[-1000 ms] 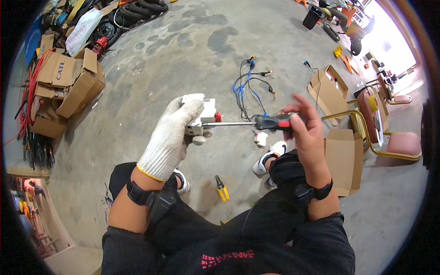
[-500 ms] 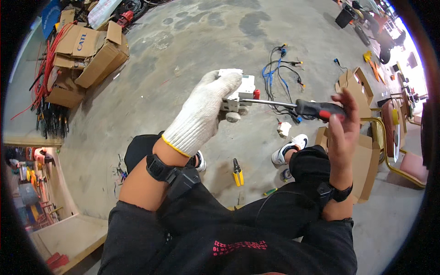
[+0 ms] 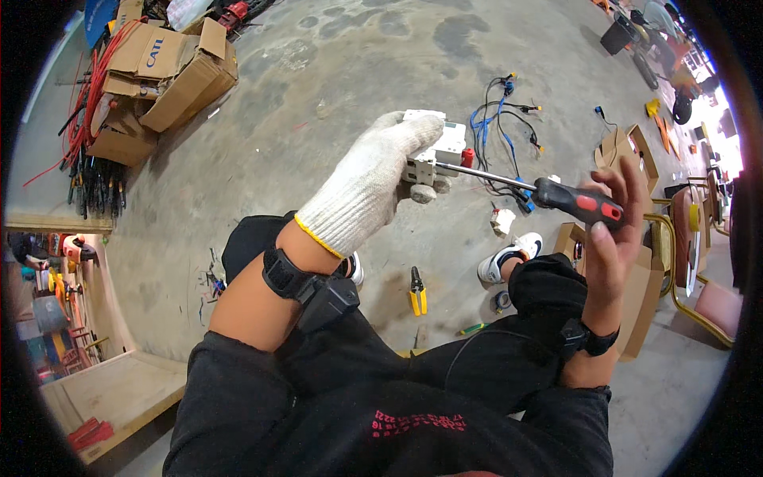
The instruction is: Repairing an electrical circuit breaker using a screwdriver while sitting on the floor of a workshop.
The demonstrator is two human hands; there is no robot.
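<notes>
My left hand point(image 3: 373, 163), in a white knit glove with a yellow cuff, is closed around a white circuit breaker point(image 3: 451, 141) with a small red part at its right side. A screwdriver point(image 3: 576, 201) with a black and red handle runs from the breaker's near right side, its tip against or inside it; I cannot tell which. At the handle's end is my bare right hand point(image 3: 616, 230), thumb below and fingers curved over it in a loose grip. The glove hides much of the breaker.
Black and blue cables point(image 3: 509, 135) lie on the floor ahead. Yellow-handled pliers point(image 3: 417, 292) lie between my feet. Cardboard boxes point(image 3: 187, 83) and red wire point(image 3: 83, 111) are piled at the far left. An open carton point(image 3: 640, 298) and a chair point(image 3: 715, 306) stand at the right.
Both hands, the breaker and the screwdriver sit slightly further right in view, as the whole view has shifted. The screwdriver's handle now tilts lower and shows different red patches, so it has turned.
</notes>
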